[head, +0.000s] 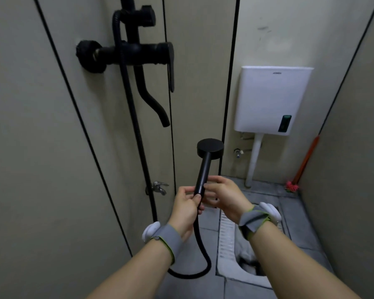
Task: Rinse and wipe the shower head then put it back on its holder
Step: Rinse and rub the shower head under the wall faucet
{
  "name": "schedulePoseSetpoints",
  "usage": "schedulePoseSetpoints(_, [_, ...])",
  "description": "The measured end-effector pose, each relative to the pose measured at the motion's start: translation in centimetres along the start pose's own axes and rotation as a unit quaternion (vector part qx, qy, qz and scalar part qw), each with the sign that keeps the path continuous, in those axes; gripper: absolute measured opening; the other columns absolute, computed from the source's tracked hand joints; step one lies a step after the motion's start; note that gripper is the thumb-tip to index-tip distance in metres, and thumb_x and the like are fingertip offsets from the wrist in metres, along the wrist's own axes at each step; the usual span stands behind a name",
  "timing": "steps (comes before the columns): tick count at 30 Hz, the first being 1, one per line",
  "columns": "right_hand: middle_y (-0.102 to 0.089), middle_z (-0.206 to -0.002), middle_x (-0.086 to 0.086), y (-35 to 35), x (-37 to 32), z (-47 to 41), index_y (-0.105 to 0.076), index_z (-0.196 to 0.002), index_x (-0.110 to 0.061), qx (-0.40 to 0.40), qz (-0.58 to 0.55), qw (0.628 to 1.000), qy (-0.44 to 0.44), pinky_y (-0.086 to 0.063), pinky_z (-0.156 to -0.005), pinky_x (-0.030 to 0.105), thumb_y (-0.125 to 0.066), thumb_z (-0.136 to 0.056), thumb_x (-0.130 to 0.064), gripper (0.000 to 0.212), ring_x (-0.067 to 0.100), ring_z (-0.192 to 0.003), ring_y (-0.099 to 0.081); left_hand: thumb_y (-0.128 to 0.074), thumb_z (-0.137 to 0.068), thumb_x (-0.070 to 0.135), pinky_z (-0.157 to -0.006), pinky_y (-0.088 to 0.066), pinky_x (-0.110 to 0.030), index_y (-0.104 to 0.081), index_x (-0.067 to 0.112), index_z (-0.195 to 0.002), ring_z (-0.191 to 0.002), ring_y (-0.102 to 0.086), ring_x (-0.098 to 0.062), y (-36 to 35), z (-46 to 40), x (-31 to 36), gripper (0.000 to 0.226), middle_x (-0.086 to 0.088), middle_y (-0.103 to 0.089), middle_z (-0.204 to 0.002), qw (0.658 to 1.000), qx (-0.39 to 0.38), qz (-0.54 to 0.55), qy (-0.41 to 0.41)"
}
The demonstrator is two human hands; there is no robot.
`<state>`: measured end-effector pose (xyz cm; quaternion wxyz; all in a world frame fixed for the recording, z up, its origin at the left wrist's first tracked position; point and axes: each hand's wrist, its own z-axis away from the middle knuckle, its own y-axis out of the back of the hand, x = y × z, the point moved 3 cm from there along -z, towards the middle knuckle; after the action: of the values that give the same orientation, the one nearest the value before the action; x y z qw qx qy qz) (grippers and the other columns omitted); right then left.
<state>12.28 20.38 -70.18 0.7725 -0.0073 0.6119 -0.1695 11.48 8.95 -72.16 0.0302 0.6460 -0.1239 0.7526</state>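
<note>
Two hands on one black shower head, off its holder and held out over the squat toilet.

The black shower mixer [136, 53] on the wall panel feeds a ribbed hose [200, 244] that loops below the wrists and will tug on any turn. The shower head [209, 147] looks like a rigid, fairly light metal wand with a flat round disc on top; its smooth finish will likely be slick once wet. The left hand [187, 207] pinches the handle's lower end near the hose joint, and the right hand [225, 195] curls its fingers lightly round the handle just above. The straight handle is the sound place to grip.
</note>
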Motion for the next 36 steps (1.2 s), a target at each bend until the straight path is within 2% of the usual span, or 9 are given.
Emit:
schedulePoseSetpoints(4, [-0.068, -0.094, 0.02, -0.8, 1.4, -1.2, -0.053, -0.124, -0.006, -0.002, 0.014, 1.0, 0.009, -0.055, -0.085, 0.046, -0.056, -0.09, 0.001, 0.035, 0.03, -0.083, -0.063, -0.041, -0.098, -0.003, -0.055, -0.039, -0.023, -0.046, 0.002, -0.11, -0.06, -0.048, -0.015, 1.5, -0.8, -1.0, 0.014, -0.023, -0.059, -0.098, 1.0, 0.003, 0.002, 0.003])
schedulePoseSetpoints(6, [-0.07, -0.093, 0.018, -1.7, 2.7, -2.7, -0.054, -0.124, -0.016, -0.019, 0.012, 1.0, 0.008, -0.056, -0.078, 0.042, -0.058, -0.09, -0.001, 0.036, 0.027, -0.08, -0.064, -0.042, -0.098, -0.003, -0.055, -0.041, -0.023, -0.047, 0.003, -0.108, -0.061, -0.05, -0.015, 2.9, -2.3, -1.8, 0.013, -0.022, -0.061, -0.097, 1.0, -0.001, 0.005, -0.001])
schedulePoseSetpoints(9, [-0.072, -0.1, 0.015, -2.6, 4.3, -4.0, -0.05, -0.127, -0.026, -0.05, -0.008, 0.999, 0.009, -0.057, -0.075, 0.035, -0.062, -0.089, -0.003, 0.046, 0.023, -0.086, -0.069, -0.044, -0.098, -0.002, -0.057, -0.044, -0.022, -0.049, 0.008, -0.107, -0.063, -0.055, -0.012, 4.4, -3.9, -2.7, 0.014, -0.012, -0.065, -0.095, 1.0, -0.015, 0.004, 0.001])
schedulePoseSetpoints(13, [-0.067, -0.107, 0.022, -3.7, 6.2, -7.1, -0.044, -0.137, -0.021, -0.036, -0.039, 0.998, 0.019, -0.057, -0.083, 0.04, -0.062, -0.087, 0.002, 0.057, 0.026, -0.093, -0.069, -0.048, -0.097, 0.002, -0.057, -0.045, -0.021, -0.054, 0.017, -0.101, -0.068, -0.06, -0.008, 6.1, -6.7, -4.1, 0.016, -0.002, -0.07, -0.092, 0.999, -0.012, -0.029, -0.011])
schedulePoseSetpoints(17, [-0.067, -0.108, 0.022, -2.6, 10.5, -12.7, -0.043, -0.137, -0.02, -0.018, -0.066, 0.998, -0.006, -0.058, -0.081, 0.042, -0.06, -0.09, 0.001, 0.054, 0.028, -0.093, -0.07, -0.057, -0.092, 0.002, -0.082, -0.053, -0.033, -0.063, 0.022, -0.097, -0.092, -0.068, -0.021, 7.2, -11.7, -7.4, 0.022, -0.011, -0.072, -0.097, 0.992, -0.002, -0.127, -0.011])
schedulePoseSetpoints(19, [-0.066, -0.11, 0.021, -1.8, 12.5, -15.1, -0.042, -0.137, -0.021, -0.025, -0.088, 0.995, -0.028, -0.058, -0.079, 0.044, -0.058, -0.091, -0.001, 0.052, 0.03, -0.095, -0.069, -0.059, -0.09, 0.002, -0.086, -0.054, -0.035, -0.068, 0.027, -0.096, -0.093, -0.069, -0.021, 7.9, -13.6, -8.9, 0.028, -0.007, -0.074, -0.095, 0.984, -0.013, -0.178, -0.017])
schedulePoseSetpoints(24, [-0.06, -0.094, 0.018, -1.9, 16.3, -19.9, -0.037, -0.14, -0.018, -0.026, -0.157, 0.986, -0.054, -0.058, -0.063, 0.04, -0.051, -0.094, 0.003, 0.053, 0.029, -0.074, -0.071, -0.061, -0.088, 0.008, -0.075, -0.046, -0.013, -0.062, 0.04, -0.085, -0.086, -0.062, -0.003, 9.6, -17.0, -9.7, 0.032, 0.012, -0.068, -0.091, 0.919, 0.023, -0.372, -0.128])
schedulePoseSetpoints(28, [-0.055, -0.091, 0.018, -2.7, 18.9, -23.0, -0.034, -0.143, -0.017, -0.02, -0.185, 0.981, -0.059, -0.059, -0.074, 0.05, -0.049, -0.095, 0.005, 0.055, 0.035, -0.074, -0.07, -0.065, -0.082, 0.006, -0.086, -0.043, -0.027, -0.069, 0.017, -0.099, -0.098, -0.056, -0.016, 9.9, -19.3, -8.2, 0.021, 0.003, -0.065, -0.097, 0.8, 0.088, -0.521, -0.285])
schedulePoseSetpoints(36, [-0.052, -0.101, 0.019, -3.2, 20.6, -26.2, -0.031, -0.145, -0.016, -0.013, -0.178, 0.981, -0.078, -0.058, -0.075, 0.051, -0.046, -0.097, 0.004, 0.055, 0.036, -0.075, -0.068, -0.065, -0.089, 0.01, -0.082, -0.038, -0.029, -0.074, 0.006, -0.095, -0.095, -0.058, -0.031, 11.7, -22.3, -8.5, 0.012, -0.01, -0.07, -0.092, 0.753, 0.071, -0.606, -0.247])
